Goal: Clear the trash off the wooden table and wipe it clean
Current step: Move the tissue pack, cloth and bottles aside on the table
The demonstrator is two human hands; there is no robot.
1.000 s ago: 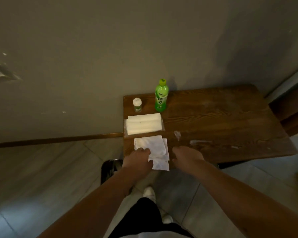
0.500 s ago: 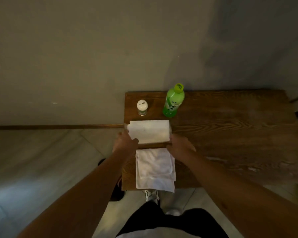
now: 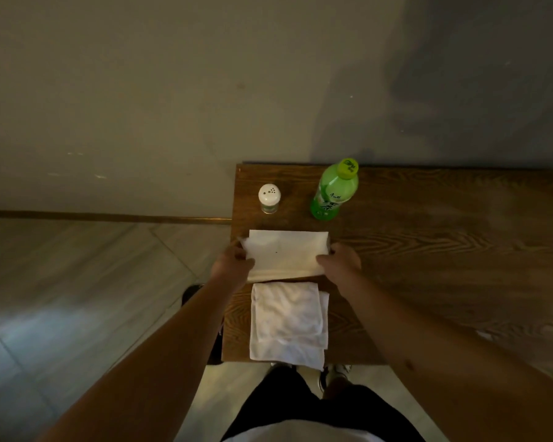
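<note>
Currently both hands are on the white tissue pack [image 3: 286, 254], one at each end: left hand [image 3: 232, 266] curled around the left end, right hand [image 3: 340, 261] curled around the right end, fingers closed on it. Pack sits at the left part of the wooden table [image 3: 428, 250]. White cloth [image 3: 288, 323] lies flat just in front of the pack, its near edge hanging over the table's front edge. Green bottle [image 3: 334, 191] and a small white-capped shaker [image 3: 269, 198] stand upright behind the pack, near the wall. Pale smears show on the wood at far right.
</note>
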